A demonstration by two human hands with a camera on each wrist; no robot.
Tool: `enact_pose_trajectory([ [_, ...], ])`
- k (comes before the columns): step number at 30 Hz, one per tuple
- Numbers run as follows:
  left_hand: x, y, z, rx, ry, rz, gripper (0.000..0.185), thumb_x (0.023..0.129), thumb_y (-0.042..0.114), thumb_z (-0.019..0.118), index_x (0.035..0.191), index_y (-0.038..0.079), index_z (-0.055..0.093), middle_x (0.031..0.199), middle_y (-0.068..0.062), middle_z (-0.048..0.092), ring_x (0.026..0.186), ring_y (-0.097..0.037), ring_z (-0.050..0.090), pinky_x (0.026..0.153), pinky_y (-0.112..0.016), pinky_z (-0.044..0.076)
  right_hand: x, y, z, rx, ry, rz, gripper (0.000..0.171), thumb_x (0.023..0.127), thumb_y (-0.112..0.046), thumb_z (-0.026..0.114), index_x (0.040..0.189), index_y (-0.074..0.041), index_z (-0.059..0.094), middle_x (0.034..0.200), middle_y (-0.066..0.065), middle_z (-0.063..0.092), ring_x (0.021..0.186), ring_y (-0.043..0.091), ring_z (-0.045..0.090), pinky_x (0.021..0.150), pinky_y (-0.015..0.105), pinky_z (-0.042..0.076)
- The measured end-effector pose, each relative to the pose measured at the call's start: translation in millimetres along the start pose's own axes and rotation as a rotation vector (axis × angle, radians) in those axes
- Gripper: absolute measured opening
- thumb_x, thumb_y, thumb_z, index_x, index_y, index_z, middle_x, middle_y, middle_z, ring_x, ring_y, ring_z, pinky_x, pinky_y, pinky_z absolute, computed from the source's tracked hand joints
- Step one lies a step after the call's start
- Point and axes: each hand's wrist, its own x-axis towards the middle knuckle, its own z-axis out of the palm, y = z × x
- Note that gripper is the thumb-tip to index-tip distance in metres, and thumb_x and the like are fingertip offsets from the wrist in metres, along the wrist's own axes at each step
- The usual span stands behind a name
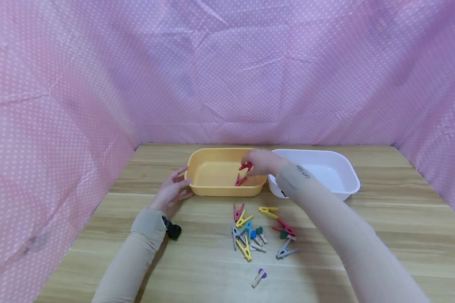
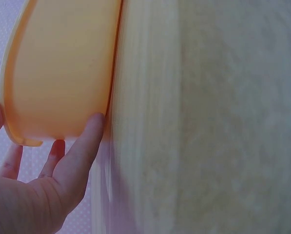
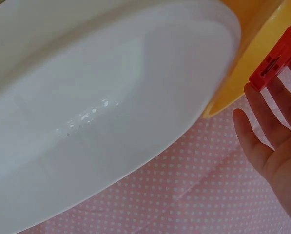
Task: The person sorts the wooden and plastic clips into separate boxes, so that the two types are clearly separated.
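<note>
My left hand (image 1: 171,191) rests its spread fingers against the left end of a yellow plastic basin (image 1: 223,191). In the left wrist view, fingertips (image 2: 95,119) touch the basin's outer wall (image 2: 62,73). Over the basin's right part, my right hand (image 1: 263,163) pinches a red plastic clothespin (image 1: 245,166). That clothespin (image 3: 274,61) shows at the fingertips in the right wrist view, where the thumb is mostly cut off. Below it, another red clothespin (image 1: 240,180) is inside the basin.
A white basin (image 1: 335,176) stands right of the yellow one, partly behind my right forearm. In front lie plastic clothespins, including a yellow one (image 1: 244,249) and a grey one (image 1: 285,250), and small wooden pegs with coloured tops, one purple (image 1: 259,277). A pink dotted cloth (image 1: 227,84) hangs behind.
</note>
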Motion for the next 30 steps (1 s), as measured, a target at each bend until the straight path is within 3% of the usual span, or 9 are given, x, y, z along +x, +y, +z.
enact_pose_trajectory([
  [11,-2.3,0.4,0.5,0.006,-0.003,0.002,0.059,0.098,0.008,0.048,0.151,0.018,0.023,0.15,-0.019,0.025,0.123,-0.029,0.045,0.103,-0.049,0.041,-4,1,5,0.033,0.003,0.021,0.04,0.085,-0.02,0.07,0.122,-0.007,0.061,0.13,0.015,0.056,0.12,0.032,0.052,0.105,0.045,0.04],
  [17,-3.7,0.4,1.0,0.015,-0.001,0.01,0.059,0.099,0.008,0.047,0.151,0.018,0.023,0.149,-0.018,0.027,0.118,-0.026,0.048,0.101,-0.048,0.044,-9,1,3,0.026,0.068,-0.027,0.04,0.085,-0.022,0.072,0.12,-0.007,0.062,0.123,0.013,0.059,0.115,0.029,0.055,0.101,0.044,0.043],
  [24,-4.8,-0.9,1.6,0.032,-0.01,0.024,0.059,0.099,0.009,0.047,0.151,0.017,0.022,0.15,-0.019,0.027,0.122,-0.028,0.046,0.098,-0.045,0.047,-20,-4,1,0.086,0.095,-0.012,0.039,0.085,-0.025,0.071,0.121,-0.011,0.062,0.122,0.011,0.06,0.11,0.029,0.057,0.096,0.044,0.048],
  [30,-7.1,-0.4,3.2,0.042,-0.001,0.015,0.059,0.099,0.009,0.048,0.151,0.017,0.022,0.15,-0.019,0.026,0.125,-0.031,0.044,0.101,-0.049,0.043,-32,-7,2,0.118,0.168,-0.013,0.037,0.086,-0.024,0.07,0.12,-0.01,0.063,0.122,0.008,0.061,0.108,0.026,0.059,0.094,0.042,0.05],
])
